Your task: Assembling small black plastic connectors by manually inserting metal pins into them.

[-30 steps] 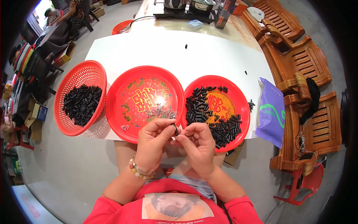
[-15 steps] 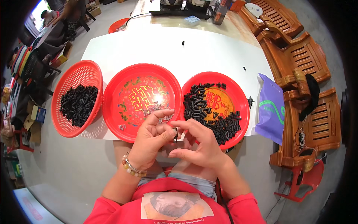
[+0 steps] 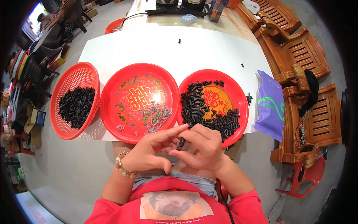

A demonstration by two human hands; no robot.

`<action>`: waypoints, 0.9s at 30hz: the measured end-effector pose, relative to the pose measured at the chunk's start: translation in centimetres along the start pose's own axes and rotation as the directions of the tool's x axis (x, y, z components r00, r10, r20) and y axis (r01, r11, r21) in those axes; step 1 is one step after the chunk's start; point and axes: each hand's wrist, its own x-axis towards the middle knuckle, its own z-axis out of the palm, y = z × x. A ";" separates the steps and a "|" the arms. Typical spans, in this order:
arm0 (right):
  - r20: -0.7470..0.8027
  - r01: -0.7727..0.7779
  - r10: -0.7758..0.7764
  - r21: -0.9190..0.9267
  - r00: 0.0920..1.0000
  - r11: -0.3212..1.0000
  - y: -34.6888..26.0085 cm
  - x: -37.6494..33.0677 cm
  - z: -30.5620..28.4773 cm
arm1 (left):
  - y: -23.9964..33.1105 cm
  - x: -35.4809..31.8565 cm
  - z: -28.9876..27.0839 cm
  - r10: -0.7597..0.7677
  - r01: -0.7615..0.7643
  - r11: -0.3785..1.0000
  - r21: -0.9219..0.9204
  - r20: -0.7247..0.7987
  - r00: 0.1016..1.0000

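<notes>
In front of my lap, a small black cylindrical piece [image 3: 181, 144] is pinched between the thumb and fingers of my right hand [image 3: 203, 147]. My left hand [image 3: 152, 149] is beside it, thumb spread away and fingers reaching toward my right fingertips; part of those fingers is hidden. Just beyond my hands, a red tray [image 3: 108, 123] carries small clear, shiny pieces [image 3: 159, 116], mostly at its right side. To the right, a second red tray [image 3: 244, 123] bears many loose black cylindrical pieces [image 3: 194, 106]. On the left, a tilted red perforated basket [image 3: 61, 82] contains a heap of similar black pieces [image 3: 77, 106].
The white tabletop [image 3: 149, 46] supports the trays. One stray black piece [image 3: 179, 41] lies at its far side. A purple packet [image 3: 269, 106] rests at the right edge, near wooden chairs [image 3: 298, 56]. A red plastic stool [image 3: 307, 179] stands lower right. Another person [image 3: 46, 18] sits far left.
My left thumb has lifted off the black piece and spread away. The piece is now in my right fingers, tilted. The view has shifted slightly.
</notes>
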 end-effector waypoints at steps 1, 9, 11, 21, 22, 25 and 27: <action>-0.023 0.008 -0.008 0.000 1.000 1.000 0.1 -0.1 0.0 | -0.2 0.2 -0.2 0.031 -0.034 0.993 0.115 0.028 0.999; -0.062 -0.029 0.030 0.016 0.998 0.999 -0.6 -0.8 0.6 | -0.4 0.4 0.0 0.131 -0.111 0.889 0.445 -0.013 0.991; -0.005 -0.070 0.070 0.011 0.998 0.997 -1.2 -0.7 0.2 | -0.3 0.3 0.3 0.149 -0.120 0.878 0.463 -0.027 0.988; -0.045 0.024 -0.029 -0.104 0.999 0.994 -1.4 -0.8 0.5 | 0.2 0.1 0.7 0.179 -0.133 0.836 0.532 -0.036 0.983; -0.054 0.026 -0.032 -0.100 0.998 0.995 -1.4 -0.8 0.4 | 0.2 0.1 0.8 0.179 -0.133 0.835 0.534 -0.035 0.983; -0.059 -0.001 -0.004 -0.079 0.998 0.997 -1.2 -0.9 0.3 | 0.0 0.5 0.5 0.163 -0.133 0.864 0.485 -0.021 0.986; -0.046 -0.023 0.019 -0.068 0.999 0.997 -1.0 -1.2 0.0 | -0.2 0.6 0.6 0.086 -0.074 0.957 0.281 -0.032 0.996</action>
